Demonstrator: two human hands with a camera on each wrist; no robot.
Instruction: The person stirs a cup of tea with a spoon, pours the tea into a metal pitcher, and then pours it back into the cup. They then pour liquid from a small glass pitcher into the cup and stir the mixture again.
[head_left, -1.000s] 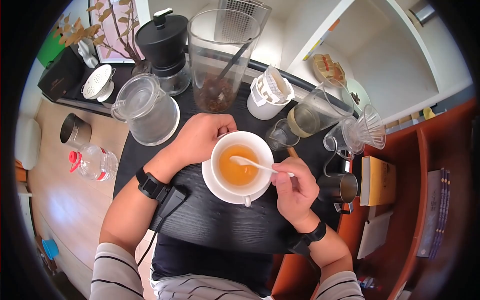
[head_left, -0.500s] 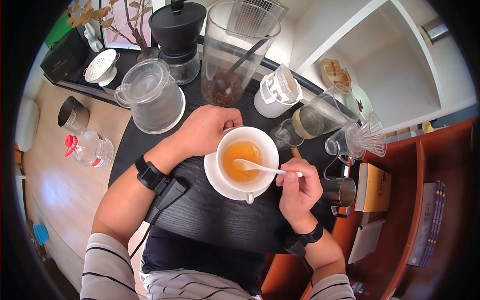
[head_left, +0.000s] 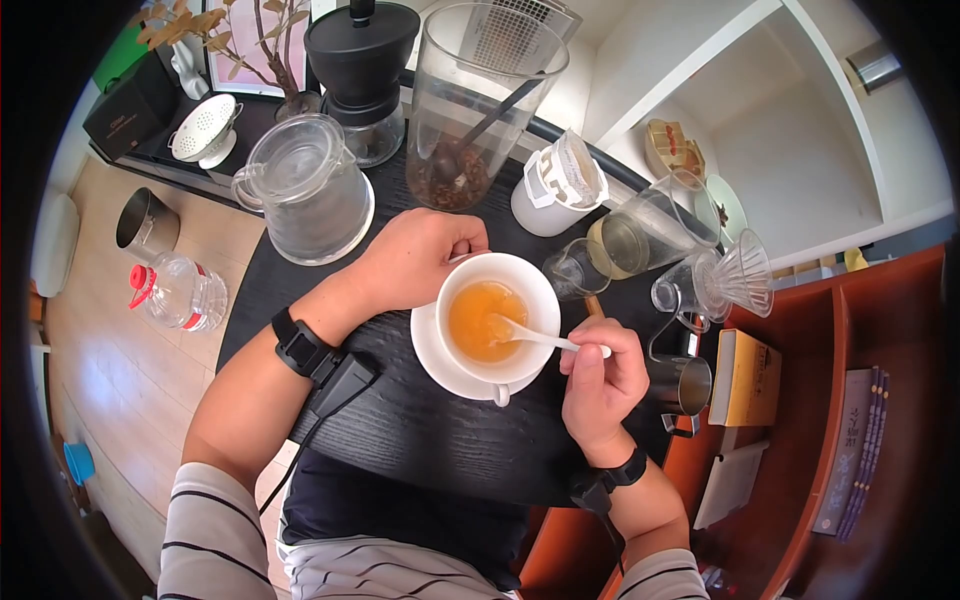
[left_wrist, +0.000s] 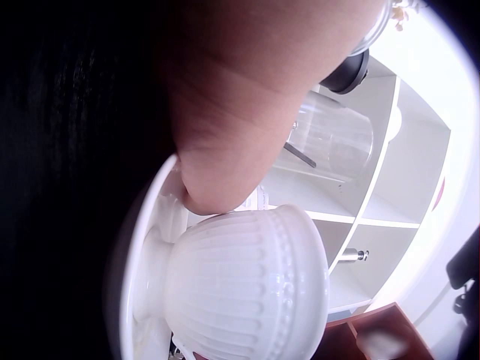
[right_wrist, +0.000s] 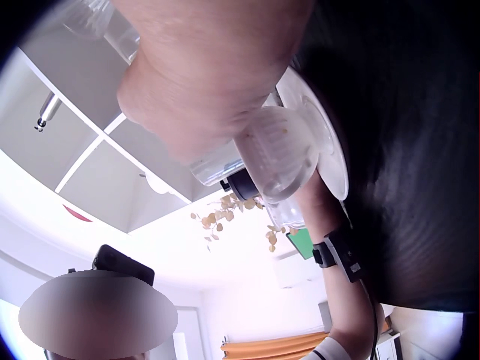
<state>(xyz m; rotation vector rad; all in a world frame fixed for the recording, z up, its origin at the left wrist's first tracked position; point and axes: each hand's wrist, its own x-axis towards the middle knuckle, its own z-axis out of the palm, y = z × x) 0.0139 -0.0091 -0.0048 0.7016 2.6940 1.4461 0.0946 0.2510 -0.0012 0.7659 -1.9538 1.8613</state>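
A white cup (head_left: 547, 307) of orange-amber liquid (head_left: 480, 335) stands on a white saucer (head_left: 430, 360), its handle toward the person. My left hand (head_left: 415, 258) is at the far left side of the cup, fingers curled at the saucer's rim. In the left wrist view, part of that hand (left_wrist: 232, 142) lies over the saucer's edge, right against the fluted cup (left_wrist: 240, 285). Between thumb and fingers my right hand (head_left: 605, 390) pinches the handle of a white spoon (head_left: 545, 339); its bowl dips into the liquid.
Behind the cup stand a glass pitcher (head_left: 305, 205), a hand coffee grinder (head_left: 360, 60), a tall glass (head_left: 440, 120) with brown bits and a white cup with a drip bag (head_left: 560, 185). Rightward are a glass dripper (head_left: 740, 275) and metal jug (head_left: 685, 385).
The spoon's bowl has shifted rightward through the liquid, its handle still pinched by the right hand. The left hand stays by the saucer. The head view has moved slightly.
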